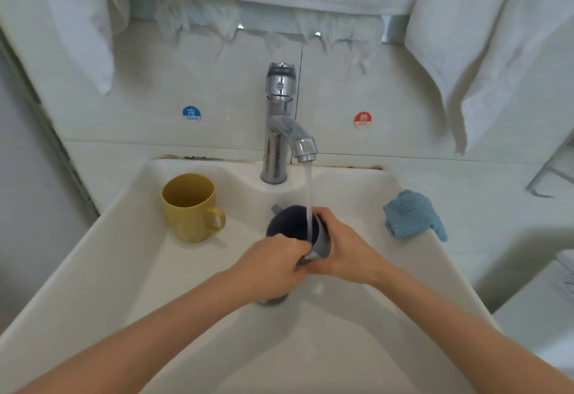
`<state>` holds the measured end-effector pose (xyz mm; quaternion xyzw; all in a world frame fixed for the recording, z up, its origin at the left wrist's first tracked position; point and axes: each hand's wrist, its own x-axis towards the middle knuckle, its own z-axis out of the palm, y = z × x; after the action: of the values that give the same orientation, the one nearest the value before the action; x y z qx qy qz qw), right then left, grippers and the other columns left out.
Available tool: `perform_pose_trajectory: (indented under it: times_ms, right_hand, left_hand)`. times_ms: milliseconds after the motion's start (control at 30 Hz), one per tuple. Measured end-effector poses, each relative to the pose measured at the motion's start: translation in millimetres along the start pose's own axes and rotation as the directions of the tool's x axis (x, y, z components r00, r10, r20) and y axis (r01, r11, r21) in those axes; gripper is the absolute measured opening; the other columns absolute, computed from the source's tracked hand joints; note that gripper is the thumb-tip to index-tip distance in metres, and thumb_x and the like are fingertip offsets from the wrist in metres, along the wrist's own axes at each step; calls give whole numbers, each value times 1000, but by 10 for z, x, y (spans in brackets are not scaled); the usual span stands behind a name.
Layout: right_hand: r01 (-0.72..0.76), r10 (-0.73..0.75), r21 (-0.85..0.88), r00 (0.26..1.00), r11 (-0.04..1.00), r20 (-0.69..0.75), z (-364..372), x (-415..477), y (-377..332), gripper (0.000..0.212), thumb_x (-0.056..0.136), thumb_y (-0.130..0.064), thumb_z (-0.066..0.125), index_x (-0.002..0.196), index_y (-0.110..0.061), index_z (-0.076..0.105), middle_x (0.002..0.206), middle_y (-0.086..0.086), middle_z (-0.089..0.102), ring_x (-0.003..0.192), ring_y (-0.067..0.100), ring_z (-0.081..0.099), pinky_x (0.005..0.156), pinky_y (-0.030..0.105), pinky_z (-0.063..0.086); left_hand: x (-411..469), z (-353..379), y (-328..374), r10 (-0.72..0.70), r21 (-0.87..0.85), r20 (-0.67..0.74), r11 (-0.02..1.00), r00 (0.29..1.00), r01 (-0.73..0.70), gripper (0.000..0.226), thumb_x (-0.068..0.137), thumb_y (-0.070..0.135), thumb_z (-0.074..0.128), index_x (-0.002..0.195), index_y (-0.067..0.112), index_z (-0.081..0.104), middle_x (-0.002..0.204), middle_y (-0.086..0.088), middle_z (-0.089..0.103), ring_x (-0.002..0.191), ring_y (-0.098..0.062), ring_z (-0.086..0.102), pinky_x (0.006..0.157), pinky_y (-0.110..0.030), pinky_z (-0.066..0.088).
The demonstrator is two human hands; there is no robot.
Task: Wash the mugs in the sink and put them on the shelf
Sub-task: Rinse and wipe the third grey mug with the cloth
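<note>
Both hands grip the grey mug (289,225) over the sink (186,285): right hand (348,250) wraps its side, left hand (270,269) curls on the near rim. Mouth's up, leaning away from me under the running tap (279,132).

Both bare forearms reach forward from the lower corners and meet at centre. Right hand (344,250): thumb and fingers curled round the side of the grey mug (287,222). Left hand (273,266): knuckles up, fingers curled against the mug's near wall, touching the right hand.
</note>
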<state>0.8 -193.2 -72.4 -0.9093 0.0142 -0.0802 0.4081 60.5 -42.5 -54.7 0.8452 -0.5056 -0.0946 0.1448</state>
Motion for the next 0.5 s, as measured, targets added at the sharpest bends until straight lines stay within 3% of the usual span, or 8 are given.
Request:
perform_pose_trajectory:
  times_ms: [100, 167, 200, 233, 300, 367, 400, 500]
  right_hand:
    - [7, -8, -24, 999, 1000, -39, 95, 3, -4, 81, 61, -26, 84, 127, -18, 38, 109, -13, 54, 96, -2, 55, 80, 6, 41]
    - [-3, 2, -3, 997, 1000, -71, 110, 10, -9, 80, 62, -22, 86, 127, -18, 39, 109, -14, 55, 96, 0, 57, 78, 6, 42]
    - [-8, 8, 5, 997, 1000, -81, 105, 16, -10, 81, 62, -22, 86, 127, -18, 39, 110, -12, 56, 98, 2, 57, 79, 7, 43]
    - [-10, 11, 8, 996, 1000, -83, 95, 22, -7, 81, 61, -22, 86, 128, -17, 39, 112, -10, 57, 100, 4, 57, 80, 9, 43]
    - [-13, 12, -10, 997, 1000, -76, 70, 33, -10, 84, 59, -25, 87, 128, -19, 39, 115, -10, 56, 103, 4, 56, 82, 11, 44]
    - [-28, 26, -36, 997, 999, -72, 44, 43, -17, 84, 58, -26, 88, 127, -22, 39, 117, -10, 55, 103, 5, 55, 79, 9, 44]
    - [-37, 34, -31, 996, 999, -79, 31, 46, -29, 84, 58, -26, 88, 126, -22, 39, 117, -10, 55, 102, 6, 55, 78, 8, 44]
    - [-44, 45, 13, 991, 999, -130, 11, 54, -74, 84, 58, -25, 88, 125, -22, 38, 115, -11, 55, 101, 4, 55, 77, 8, 45]
  left_hand:
    - [93, 8, 168, -151, -583, 7, 803, 989, 127, 11, 84, 4, 53, 91, 11, 49, 80, -2, 56, 78, -16, 56, 65, -22, 40]
    - [107, -46, 161, -209, -708, -21, 693, 978, 132, 24, 81, 2, 54, 104, 7, 51, 90, -8, 62, 88, -20, 60, 73, -27, 45]
    - [82, -59, 137, -170, -691, -43, 717, 985, 94, 22, 80, 4, 54, 102, 10, 52, 91, -7, 64, 88, -20, 61, 74, -29, 46]
    - [40, -79, 88, -94, -599, -58, 799, 994, 41, 15, 79, 6, 53, 92, 13, 52, 85, -3, 62, 83, -18, 60, 70, -28, 46]
    - [-42, -127, -11, 35, -179, 42, 983, 999, -27, 12, 82, 7, 49, 84, 18, 46, 79, 3, 54, 75, -17, 52, 61, -25, 38]
    - [-84, -181, -52, 33, 252, 98, 966, 995, -57, 19, 85, 9, 47, 102, 19, 49, 95, -2, 55, 84, -21, 53, 64, -27, 36]
    - [-80, -184, -45, 18, 361, 62, 932, 998, -39, 24, 87, 11, 47, 110, 18, 48, 102, -5, 55, 89, -23, 53, 65, -28, 35]
    - [-24, -160, 43, 14, 462, -56, 887, 998, 14, 25, 90, 14, 46, 115, 16, 46, 105, -8, 56, 93, -23, 53, 66, -28, 35]
